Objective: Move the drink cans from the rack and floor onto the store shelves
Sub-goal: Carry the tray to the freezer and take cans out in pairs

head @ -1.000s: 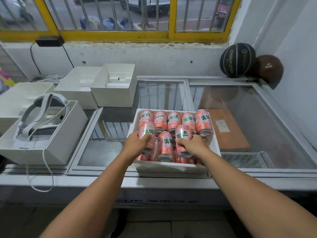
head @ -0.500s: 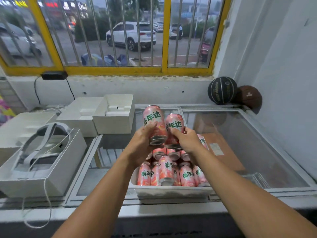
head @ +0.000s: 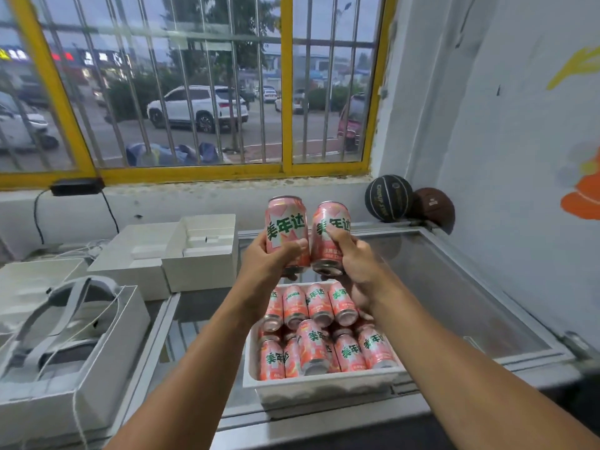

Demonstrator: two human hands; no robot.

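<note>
At 9 o'clock from the hands, a white box point(head: 107, 362) holds a grey headset point(head: 61, 323). At its 2 o'clock sit open white boxes point(head: 198, 264), on the glass lid of a chest freezer point(head: 470, 303). The left hand point(head: 269, 259) is wrapped round the lower half of an upright pink drink can point(head: 285, 224), held in the air. Just beside it at 3 o'clock, the right hand point(head: 355, 266) grips a second pink can point(head: 331, 233), tilted with its base toward the camera. At 6 o'clock below both, a white tray point(head: 324, 389) on the freezer lid holds more pink cans point(head: 313, 345) lying stacked. At 2 o'clock from the right hand, a black basketball point(head: 388, 198) and a brown basketball point(head: 433, 206) rest in the corner.
</note>
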